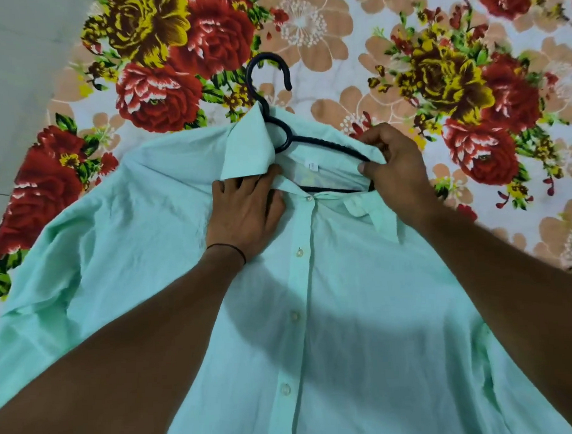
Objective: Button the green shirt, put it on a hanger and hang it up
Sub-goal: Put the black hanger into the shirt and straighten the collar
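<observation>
The left hand [245, 212] pressed flat on the buttoned shirt [331, 313]; the right hand [394, 172] pinched its collar [370, 159] over the hanger [272, 86].

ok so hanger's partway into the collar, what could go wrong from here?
1. Only the hanger arm near the right hand shows inside the green shirt; if the other shoulder isn't seated, the shirt may slide off when lifted.
2. The left collar flap stands up against the hook and could stay folded wrong.
3. The left hand pins the placket; pulling against it might strain the top button.
</observation>
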